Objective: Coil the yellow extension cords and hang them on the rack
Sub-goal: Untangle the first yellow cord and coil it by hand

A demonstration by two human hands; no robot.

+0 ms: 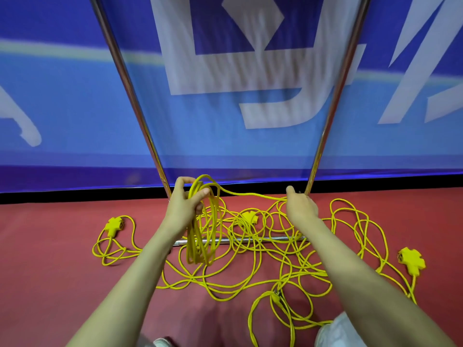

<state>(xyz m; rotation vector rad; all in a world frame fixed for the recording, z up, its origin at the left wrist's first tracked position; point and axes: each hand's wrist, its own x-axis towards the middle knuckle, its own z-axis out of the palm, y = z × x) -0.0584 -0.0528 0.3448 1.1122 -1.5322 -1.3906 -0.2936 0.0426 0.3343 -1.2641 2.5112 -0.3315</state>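
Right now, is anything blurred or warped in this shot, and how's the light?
Head view: the banner lettering is blurred, while the left hand gripping the coil and the right hand pinching the cord look sharp; the wide lens splays the rack poles outward; lighting is even, with soft shadows on the red floor.

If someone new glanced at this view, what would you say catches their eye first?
The tangle of yellow cords sprawled across the red floor stands out first. Next, the left hand grips a hanging coil, from which a strand runs to the right hand. Behind rises a big blue banner.
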